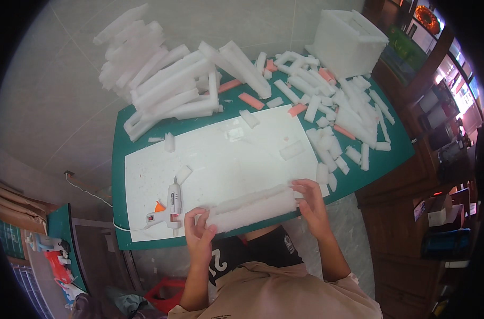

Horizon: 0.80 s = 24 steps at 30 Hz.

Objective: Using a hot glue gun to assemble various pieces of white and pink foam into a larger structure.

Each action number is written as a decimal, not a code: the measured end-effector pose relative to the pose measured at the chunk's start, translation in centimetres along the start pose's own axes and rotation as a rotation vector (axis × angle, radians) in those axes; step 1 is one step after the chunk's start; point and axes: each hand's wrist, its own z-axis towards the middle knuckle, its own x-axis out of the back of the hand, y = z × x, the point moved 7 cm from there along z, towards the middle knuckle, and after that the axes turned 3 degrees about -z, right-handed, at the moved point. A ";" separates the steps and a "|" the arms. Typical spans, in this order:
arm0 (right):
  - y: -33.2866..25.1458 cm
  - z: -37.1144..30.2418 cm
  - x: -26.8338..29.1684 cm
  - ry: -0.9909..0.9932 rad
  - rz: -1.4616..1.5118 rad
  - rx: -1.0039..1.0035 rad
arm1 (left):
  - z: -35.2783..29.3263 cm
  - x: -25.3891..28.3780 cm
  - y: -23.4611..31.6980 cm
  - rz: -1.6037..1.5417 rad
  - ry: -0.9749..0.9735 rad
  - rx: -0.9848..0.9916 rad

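Note:
A long white foam piece (252,208) with an L-like or channel-like profile lies crosswise above the table's near edge. At its left end my left hand (198,229) grips it, thumb on the near side and fingers curled. The opposite end is between the thumb and fingers of my right hand (310,206). Left of the piece, a white and grey hot glue gun (173,204) with an orange part rests on the white sheet (215,159). Just beyond the glue gun's nozzle is a small foam block (183,174).
Stacked foam frames (170,85) fill the table's far left. Loose foam offcuts (353,114), some pink, crowd the right side of the green tabletop (380,162). A large white foam box (348,45) stands at the far right corner. The glue gun's cord (126,229) crosses the left edge.

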 end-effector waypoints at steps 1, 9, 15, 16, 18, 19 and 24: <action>-0.3 0.0 -0.3 -0.042 0.008 -0.002 | 0.0 -0.1 0.0 -0.003 -0.005 -0.002; -1.5 0.2 -1.9 -0.197 -0.054 -0.121 | 0.0 -0.3 0.8 0.022 -0.083 -0.120; -0.6 0.2 -1.8 -0.215 -0.083 -0.106 | 0.1 0.1 1.4 0.049 -0.080 -0.162; -0.5 0.2 -2.0 -0.219 -0.050 -0.146 | 0.1 0.2 1.4 0.048 -0.080 -0.164; -0.3 0.3 -2.2 -0.229 0.001 -0.197 | 0.2 0.6 1.2 0.048 -0.085 -0.163; 0.0 0.3 -2.1 -0.236 0.019 -0.209 | 0.3 0.8 1.0 0.051 -0.089 -0.160; 0.0 0.7 -1.9 -0.212 0.068 -0.216 | 0.4 0.2 0.8 0.017 -0.112 -0.129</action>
